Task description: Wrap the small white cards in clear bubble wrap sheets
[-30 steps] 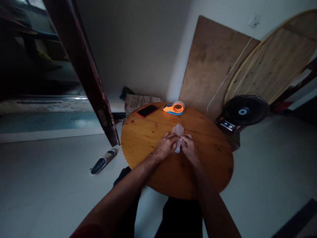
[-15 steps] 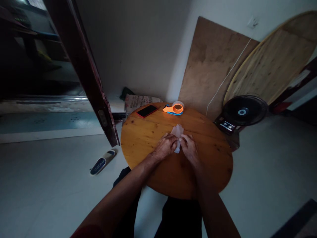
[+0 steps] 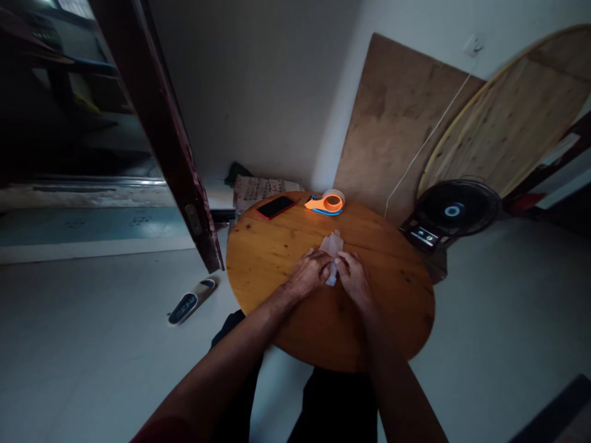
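A small whitish, translucent sheet or bag (image 3: 333,243), creased and narrow, lies on the round wooden table (image 3: 272,264). My left hand (image 3: 312,271) rests on its left side, fingers curled and pressed against it. From the right, my right hand (image 3: 353,274) pinches its edge between thumb and fingers. The two hands nearly meet over the middle, so part of the sheet is covered. Beyond them stands an orange and blue tape dispenser (image 3: 318,203) with a roll of clear tape. Left of that lies a phone (image 3: 276,207) with a red edge and dark screen.
A fan (image 3: 452,209) with a lit panel stands on the floor right of the table. Boards (image 3: 397,117) lean on the wall behind. A printed carton (image 3: 258,189) sits behind the table, a slipper (image 3: 191,301) on the floor at left, near a door frame (image 3: 161,123).
The view has shifted very slightly. Both hands stay on the whitish sheet in almost the same pose, and nothing else has visibly moved.
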`<state>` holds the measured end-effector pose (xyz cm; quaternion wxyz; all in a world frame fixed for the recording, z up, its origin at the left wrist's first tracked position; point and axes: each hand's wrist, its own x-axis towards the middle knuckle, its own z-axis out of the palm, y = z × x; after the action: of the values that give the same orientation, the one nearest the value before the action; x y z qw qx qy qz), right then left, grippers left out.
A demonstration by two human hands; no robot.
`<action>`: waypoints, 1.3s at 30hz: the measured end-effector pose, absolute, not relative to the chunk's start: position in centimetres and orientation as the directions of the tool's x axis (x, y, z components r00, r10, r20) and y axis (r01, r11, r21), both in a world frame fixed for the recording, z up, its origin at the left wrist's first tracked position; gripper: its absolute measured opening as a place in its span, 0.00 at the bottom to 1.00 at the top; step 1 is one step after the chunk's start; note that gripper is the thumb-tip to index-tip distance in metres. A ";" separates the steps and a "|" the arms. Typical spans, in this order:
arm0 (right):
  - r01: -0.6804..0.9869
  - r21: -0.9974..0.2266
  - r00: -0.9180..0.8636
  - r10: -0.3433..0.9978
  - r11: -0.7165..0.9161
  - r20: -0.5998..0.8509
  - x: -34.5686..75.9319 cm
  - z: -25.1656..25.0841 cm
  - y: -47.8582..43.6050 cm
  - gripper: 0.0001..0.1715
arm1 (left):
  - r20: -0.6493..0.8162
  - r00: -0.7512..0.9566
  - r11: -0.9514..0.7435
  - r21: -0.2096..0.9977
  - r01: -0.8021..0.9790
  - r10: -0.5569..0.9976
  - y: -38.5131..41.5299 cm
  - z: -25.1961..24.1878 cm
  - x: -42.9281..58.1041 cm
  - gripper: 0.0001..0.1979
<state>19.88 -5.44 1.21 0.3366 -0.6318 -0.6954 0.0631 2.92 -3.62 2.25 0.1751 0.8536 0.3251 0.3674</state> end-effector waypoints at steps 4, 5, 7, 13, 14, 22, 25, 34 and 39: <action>0.832 -0.519 0.023 0.921 0.197 0.388 19.8 1.3 -5.5 0.24 | 0.520 0.515 -0.730 0.535 0.426 0.682 -3.5 2.2 3.0 0.13; 0.832 -0.520 0.026 0.922 0.194 0.386 19.8 1.3 -5.5 0.24 | 0.521 0.515 -0.730 0.535 0.425 0.681 -3.5 2.1 3.0 0.13; 0.833 -0.523 0.033 0.926 0.183 0.377 19.8 1.3 -5.6 0.24 | 0.526 0.514 -0.733 0.535 0.420 0.678 -3.4 1.9 3.0 0.13; 0.833 -0.515 0.015 0.922 0.203 0.387 19.9 1.3 -5.5 0.24 | 0.537 0.505 -0.735 0.539 0.412 0.676 -3.3 1.7 3.1 0.13; 0.829 -0.518 0.011 0.921 0.209 0.388 19.9 1.3 -5.4 0.24 | 0.535 0.505 -0.733 0.540 0.413 0.678 -3.4 1.7 3.0 0.13; 0.833 -0.516 0.019 0.922 0.198 0.386 19.9 1.3 -5.5 0.22 | 0.518 0.505 -0.721 0.552 0.419 0.691 -3.6 2.2 2.9 0.13; 0.831 -0.520 0.023 0.923 0.195 0.383 19.8 1.3 -5.5 0.22 | 0.516 0.499 -0.715 0.558 0.421 0.697 -3.6 2.2 2.9 0.13; 0.831 -0.523 0.055 0.908 0.189 0.416 19.7 1.7 -5.6 0.23 | 0.545 0.486 -0.728 0.555 0.403 0.683 -3.3 1.7 3.0 0.13; 0.816 -0.559 0.150 0.879 0.148 0.452 20.2 1.4 -5.3 0.23 | 0.561 0.475 -0.734 0.551 0.397 0.678 -3.3 1.6 3.0 0.13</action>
<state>20.21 -5.27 1.44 0.3883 -0.6515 -0.6505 0.0409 3.02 -3.27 1.59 0.1752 0.8407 0.3198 0.4003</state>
